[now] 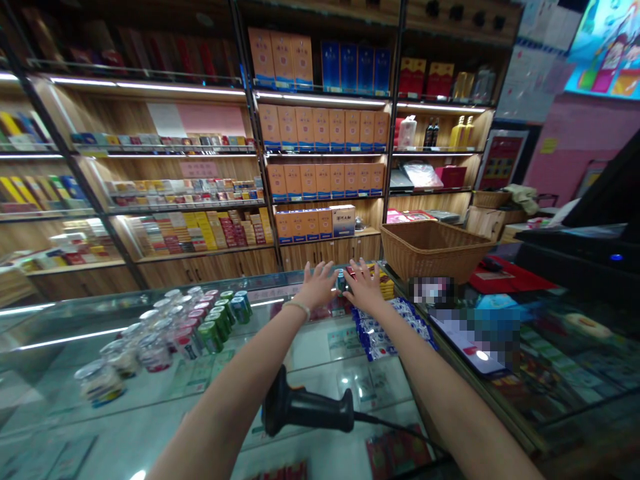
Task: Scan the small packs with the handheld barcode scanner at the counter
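Both arms reach toward the far end of the glass counter (300, 373). My left hand (316, 293) is open, its fingers spread just left of a small green-blue can (341, 281). My right hand (364, 290) is also open with spread fingers, on the can's right side, close to some red packs (353, 271) and yellow packs (387, 287). Whether either hand touches these I cannot tell. Blue-and-white packets (373, 337) lie in rows under my right forearm. Beneath my arms a black barcode scanner (315, 408) lies on the glass with its cable.
Rows of green cans (211, 335), pink containers (187, 341) and clear jars (100, 381) stand at left. A wicker basket (433, 250) sits at the far right, near a tablet-like device (467, 343) and a dark monitor (590, 187). Stocked shelves (325, 157) line the wall.
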`<move>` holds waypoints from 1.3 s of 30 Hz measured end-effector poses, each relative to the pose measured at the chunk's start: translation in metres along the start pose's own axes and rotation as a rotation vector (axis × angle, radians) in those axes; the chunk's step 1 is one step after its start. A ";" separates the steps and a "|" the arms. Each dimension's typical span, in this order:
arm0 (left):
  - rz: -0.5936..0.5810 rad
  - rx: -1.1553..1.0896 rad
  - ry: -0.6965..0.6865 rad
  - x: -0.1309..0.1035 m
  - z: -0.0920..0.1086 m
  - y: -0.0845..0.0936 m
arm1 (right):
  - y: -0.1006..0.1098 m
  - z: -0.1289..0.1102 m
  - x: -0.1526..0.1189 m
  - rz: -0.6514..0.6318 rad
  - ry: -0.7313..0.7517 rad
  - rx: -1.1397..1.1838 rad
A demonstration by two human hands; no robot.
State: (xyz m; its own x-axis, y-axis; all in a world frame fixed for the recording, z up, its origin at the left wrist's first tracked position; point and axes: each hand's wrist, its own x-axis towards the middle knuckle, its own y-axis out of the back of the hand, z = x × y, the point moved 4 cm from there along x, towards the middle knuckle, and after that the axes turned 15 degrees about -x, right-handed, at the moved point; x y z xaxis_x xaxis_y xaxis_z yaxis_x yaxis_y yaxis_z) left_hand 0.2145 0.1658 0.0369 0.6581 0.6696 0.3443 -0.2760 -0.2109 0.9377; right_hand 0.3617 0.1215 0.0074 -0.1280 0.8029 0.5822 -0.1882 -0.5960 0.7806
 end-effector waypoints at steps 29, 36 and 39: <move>0.143 -0.009 -0.064 -0.006 0.019 0.024 | 0.018 -0.006 0.004 0.080 -0.023 0.123; 0.087 0.022 -0.080 -0.034 0.017 0.047 | 0.040 -0.028 -0.005 0.053 0.018 0.120; 0.059 0.016 -0.086 -0.050 0.014 0.058 | 0.051 -0.041 -0.009 0.020 0.047 0.127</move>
State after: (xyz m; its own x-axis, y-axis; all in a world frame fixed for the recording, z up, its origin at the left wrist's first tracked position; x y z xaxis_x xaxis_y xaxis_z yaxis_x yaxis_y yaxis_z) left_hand 0.1750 0.1103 0.0750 0.6992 0.5920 0.4009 -0.3052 -0.2600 0.9161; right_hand 0.3129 0.0846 0.0326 -0.1764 0.7889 0.5886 -0.0605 -0.6056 0.7935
